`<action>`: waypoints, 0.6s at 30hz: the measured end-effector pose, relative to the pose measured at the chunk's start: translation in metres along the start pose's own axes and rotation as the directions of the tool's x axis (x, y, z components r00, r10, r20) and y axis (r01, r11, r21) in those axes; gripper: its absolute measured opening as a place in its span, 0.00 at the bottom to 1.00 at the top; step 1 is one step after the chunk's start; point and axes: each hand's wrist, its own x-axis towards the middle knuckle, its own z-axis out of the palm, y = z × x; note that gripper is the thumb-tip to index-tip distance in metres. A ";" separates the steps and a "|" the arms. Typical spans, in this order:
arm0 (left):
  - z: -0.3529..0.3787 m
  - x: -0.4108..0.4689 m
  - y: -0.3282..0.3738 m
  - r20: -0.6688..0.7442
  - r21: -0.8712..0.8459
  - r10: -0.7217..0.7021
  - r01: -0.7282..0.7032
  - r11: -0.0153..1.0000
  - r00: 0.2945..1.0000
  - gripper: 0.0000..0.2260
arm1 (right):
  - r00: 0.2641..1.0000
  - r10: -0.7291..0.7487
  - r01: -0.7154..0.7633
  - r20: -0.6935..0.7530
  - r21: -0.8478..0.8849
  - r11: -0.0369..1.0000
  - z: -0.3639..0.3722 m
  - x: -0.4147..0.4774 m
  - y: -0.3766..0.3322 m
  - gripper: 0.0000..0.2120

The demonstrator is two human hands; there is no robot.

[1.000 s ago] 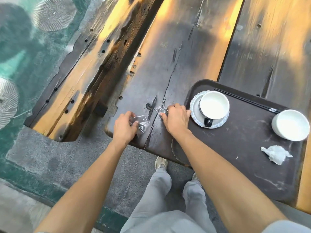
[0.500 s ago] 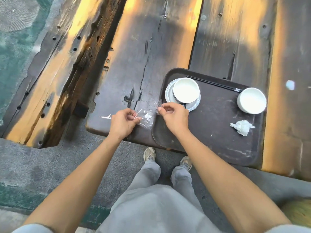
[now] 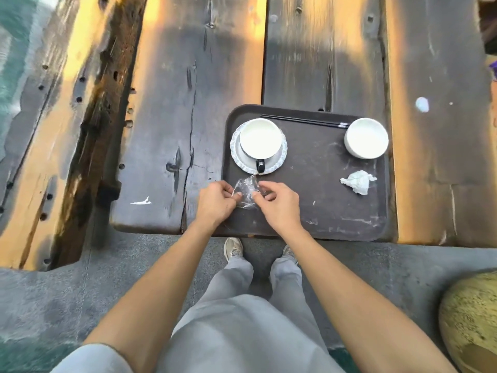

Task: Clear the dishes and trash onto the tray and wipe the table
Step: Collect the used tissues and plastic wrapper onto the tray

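Note:
A crumpled clear plastic wrapper (image 3: 246, 190) hangs over the near left corner of the dark brown tray (image 3: 322, 211), pinched between both hands. My left hand (image 3: 215, 201) grips its left side and my right hand (image 3: 278, 201) its right side. On the tray stand a white cup (image 3: 259, 138) on a saucer (image 3: 279, 157), a white bowl (image 3: 366, 138), black chopsticks (image 3: 301, 121) along the far rim, and a crumpled white tissue (image 3: 357, 181). A small white scrap (image 3: 141, 202) lies on the dark wooden table (image 3: 161, 130) left of the tray.
The table is made of rough planks with cracks and gaps. A lower wooden bench (image 3: 67, 130) runs along its left side. A round white spot (image 3: 421, 104) sits on the plank right of the tray. My legs and shoes stand at the table's near edge. A yellowish rounded object (image 3: 470, 321) is at bottom right.
Both hands have carried the clear wrapper to the right, from the bare table to above the tray's near left corner. The white scrap now lies uncovered on the table.

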 end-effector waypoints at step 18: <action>-0.028 -0.015 0.012 0.049 0.108 0.133 -0.137 0.985 0.990 0.18 | 0.993 -0.022 0.035 0.113 -0.120 0.992 -0.014 -0.001 0.002 0.23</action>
